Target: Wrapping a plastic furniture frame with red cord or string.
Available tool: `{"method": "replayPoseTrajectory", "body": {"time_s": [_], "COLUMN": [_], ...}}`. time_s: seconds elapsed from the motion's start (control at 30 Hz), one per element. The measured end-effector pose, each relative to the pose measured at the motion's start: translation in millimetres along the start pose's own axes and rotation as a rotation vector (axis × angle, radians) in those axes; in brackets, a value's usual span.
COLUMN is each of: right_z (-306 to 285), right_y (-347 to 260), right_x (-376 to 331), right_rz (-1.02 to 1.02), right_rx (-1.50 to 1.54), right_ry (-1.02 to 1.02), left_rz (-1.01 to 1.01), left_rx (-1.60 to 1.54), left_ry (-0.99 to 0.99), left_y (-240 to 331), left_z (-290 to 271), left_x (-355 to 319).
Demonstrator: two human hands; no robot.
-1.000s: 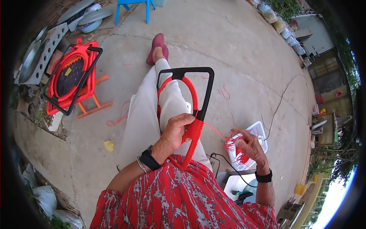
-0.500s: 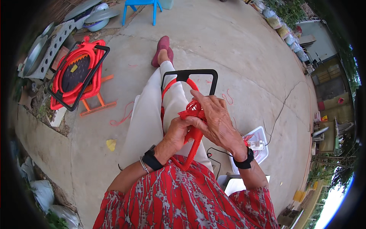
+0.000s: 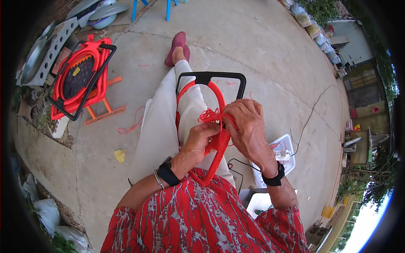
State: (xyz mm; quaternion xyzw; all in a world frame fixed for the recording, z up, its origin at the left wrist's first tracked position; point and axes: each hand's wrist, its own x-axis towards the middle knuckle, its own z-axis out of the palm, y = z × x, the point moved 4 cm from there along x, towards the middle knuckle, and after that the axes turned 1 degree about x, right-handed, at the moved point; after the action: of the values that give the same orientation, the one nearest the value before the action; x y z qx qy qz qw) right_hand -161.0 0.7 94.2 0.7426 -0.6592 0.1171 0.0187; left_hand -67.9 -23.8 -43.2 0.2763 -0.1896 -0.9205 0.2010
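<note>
Across my lap lies a red plastic ring-shaped frame (image 3: pixel 217 163) with a ridged edge and a squared black handle (image 3: pixel 206 76) at its far end. A bundle of thin red cord (image 3: pixel 209 115) sits looped at the frame's side, between my hands. My left hand (image 3: pixel 196 145) is closed around the frame just below the bundle, its thumb against the cord. The fingers of my right hand (image 3: pixel 247 126) are bent and pinched on the cord at the bundle's right side. Its fingertips are partly hidden behind the hand.
Stacked red frames with black handles (image 3: pixel 82 80) stand at left on an orange stand (image 3: pixel 105 111). To my right are a white plastic basket (image 3: pixel 291 145) holding a power strip (image 3: pixel 282 155), and a black cable (image 3: pixel 314 111). Red cord scraps (image 3: pixel 134 124) lie on the concrete.
My right hand has shifted right and turned knuckles-up, drawing away from my left hand. The cord bundle shows more now, its loops spread left. The view has tilted slightly.
</note>
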Motion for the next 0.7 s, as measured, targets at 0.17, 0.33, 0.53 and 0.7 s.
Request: {"method": "replayPoseTrajectory", "body": {"time_s": [0.17,0.33,0.53,0.7], "right_z": [-13.7,-12.5,52.9,99.9], "right_y": [41.7,100.8,106.9,69.1], "right_x": [-25.9,-63.7,-65.9,-46.8], "right_rz": [0.620,0.678,0.906,0.737], "right_rx": [1.316,1.696,1.410,1.582], "right_ry": [0.368,0.642,0.376,0.093], "left_rz": [-0.024,-0.017,-0.012,-0.032], "left_rx": [0.026,0.037,0.039,0.056], "left_ry": [-0.002,-0.030,-0.029,-0.010], "left_y": [1.5,6.6,10.3,10.2], "left_z": [-1.0,0.3,2.8,2.9], "left_x": [-4.4,-8.2,-10.3,-8.1]}}
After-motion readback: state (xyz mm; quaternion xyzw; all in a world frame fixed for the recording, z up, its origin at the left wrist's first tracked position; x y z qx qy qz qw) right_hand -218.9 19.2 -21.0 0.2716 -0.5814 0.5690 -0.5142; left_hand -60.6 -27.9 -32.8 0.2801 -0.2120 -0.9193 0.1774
